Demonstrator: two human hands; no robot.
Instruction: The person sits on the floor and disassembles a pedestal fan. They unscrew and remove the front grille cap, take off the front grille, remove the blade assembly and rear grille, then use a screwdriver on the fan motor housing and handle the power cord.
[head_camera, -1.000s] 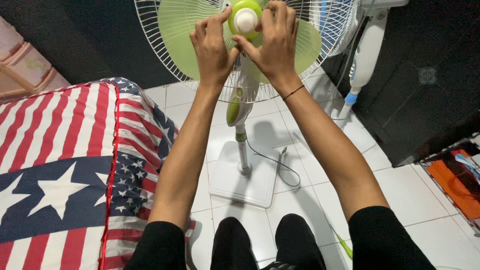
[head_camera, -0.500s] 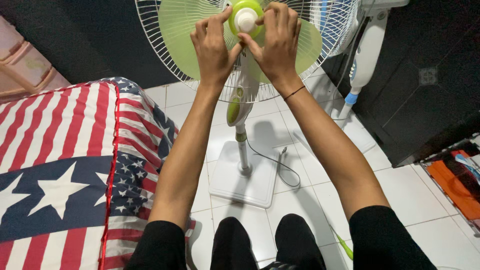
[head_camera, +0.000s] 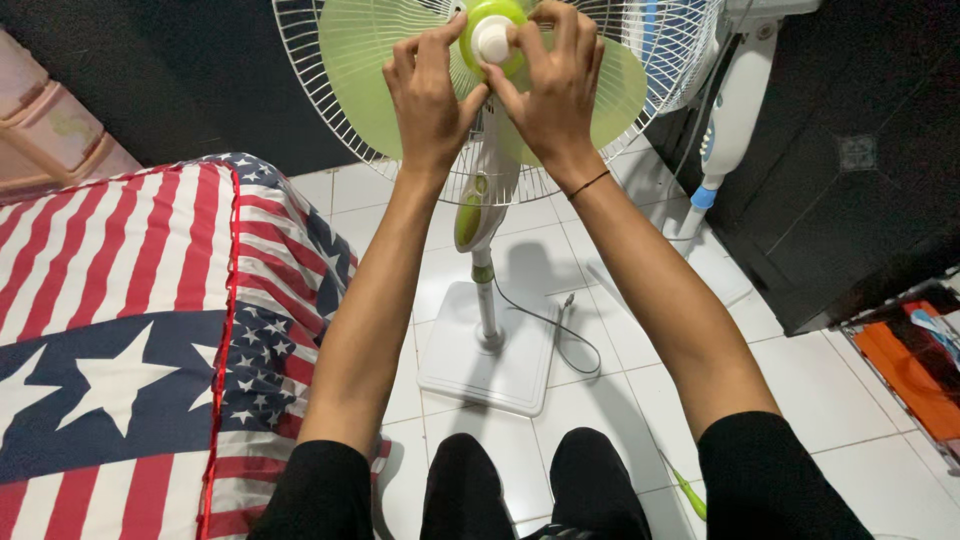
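A standing fan faces me with its front guard off. Its pale green blades (head_camera: 350, 60) sit in front of the white wire rear guard (head_camera: 300, 70). At the hub is a green cap with a white knob (head_camera: 491, 38). My right hand (head_camera: 553, 85) pinches that knob with thumb and fingers. Beside it on the left side of the hub, my left hand (head_camera: 428, 90) curls its fingers against the green blade hub. A thin black band circles my right wrist.
The fan's pole rises from a white square base (head_camera: 470, 365) on the white tiled floor, with a thin cord trailing beside it. A stars-and-stripes mattress (head_camera: 120, 300) lies at left. A second white and blue fan (head_camera: 730, 110) stands at right, near a dark cabinet. My knees show below.
Both hands have crept slightly upward on the hub, and my right fingers have shifted around the white knob. The fan and everything else stay put.
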